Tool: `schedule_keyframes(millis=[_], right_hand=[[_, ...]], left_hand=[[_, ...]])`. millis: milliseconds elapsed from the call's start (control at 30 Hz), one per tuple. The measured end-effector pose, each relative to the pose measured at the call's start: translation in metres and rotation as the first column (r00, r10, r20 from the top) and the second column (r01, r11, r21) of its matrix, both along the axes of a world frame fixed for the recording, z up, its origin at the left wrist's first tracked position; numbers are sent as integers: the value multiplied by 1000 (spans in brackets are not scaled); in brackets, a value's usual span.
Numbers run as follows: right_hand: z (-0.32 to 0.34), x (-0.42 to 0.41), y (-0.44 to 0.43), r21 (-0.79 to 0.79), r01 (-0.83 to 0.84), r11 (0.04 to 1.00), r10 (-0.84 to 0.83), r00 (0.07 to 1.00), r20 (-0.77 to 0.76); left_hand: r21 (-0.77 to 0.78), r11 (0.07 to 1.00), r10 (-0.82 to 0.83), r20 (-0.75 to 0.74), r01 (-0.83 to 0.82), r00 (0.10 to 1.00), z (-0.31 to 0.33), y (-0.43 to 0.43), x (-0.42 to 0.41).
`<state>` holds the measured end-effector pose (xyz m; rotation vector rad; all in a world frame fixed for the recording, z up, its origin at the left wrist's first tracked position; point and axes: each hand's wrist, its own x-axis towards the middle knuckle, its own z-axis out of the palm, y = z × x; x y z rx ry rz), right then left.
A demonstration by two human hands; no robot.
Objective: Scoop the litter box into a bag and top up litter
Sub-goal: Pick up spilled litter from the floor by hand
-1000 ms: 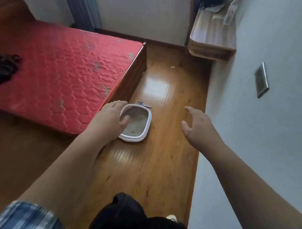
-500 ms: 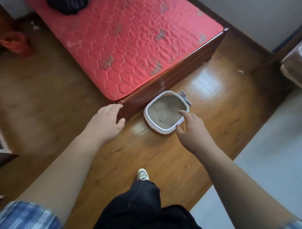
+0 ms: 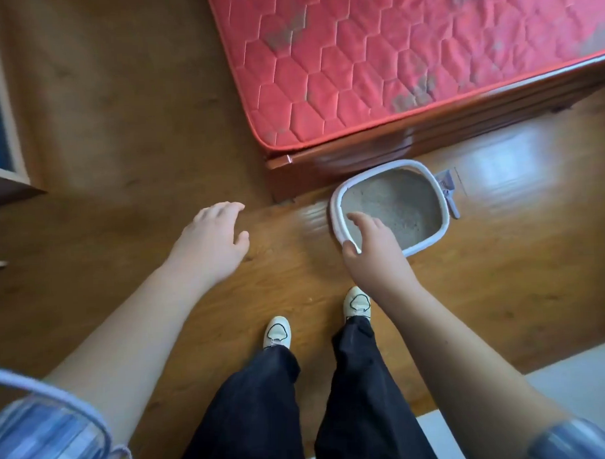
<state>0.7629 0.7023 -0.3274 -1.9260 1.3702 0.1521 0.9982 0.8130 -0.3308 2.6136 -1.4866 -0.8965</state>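
A white-rimmed litter box (image 3: 441, 204) holding grey litter stands on the wood floor against the corner of the bed. A pale grey scoop (image 3: 448, 190) hangs on its right side. My right hand (image 3: 370, 251) reaches over the box's near-left rim with fingers spread and relaxed, the thumb by the rim; I cannot tell whether it touches. My left hand (image 3: 212, 239) hovers open over bare floor, left of the box and holding nothing. No bag or litter supply is in view.
A red quilted mattress (image 3: 408, 54) on a dark wooden bed frame (image 3: 360, 158) borders the box at the back. My two white shoes (image 3: 277, 333) stand just before the box. A furniture edge (image 3: 4, 178) sits at far left; a white surface (image 3: 574, 384) lies bottom right.
The view has swung down and left, so the box now lies to the right. My right hand shifted from the box's right rim to its near-left rim. My left hand drifted away from the bed corner.
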Motion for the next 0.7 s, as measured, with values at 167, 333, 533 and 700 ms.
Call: schedule_keyframes(millis=[167,333,533,700], right_hand=[[-192,23,-33,61,-138,989,142,988,-57],[-380,36,-49,47,-272,961,276,957,-91],[-569,61,-61,47,-304,951,307,948,-83],[-660,76,-75,-35,-156,987,156,988,-10]], left_hand=[[26,992,126,-11,-126,992,-176,-21,-11],[106,988,120,-52,-114,991,-360,-36,-18],[65,998,-5,-5,6,1000,-532,-60,-8],[44,997,-55,-48,57,997,-624,-82,-1]])
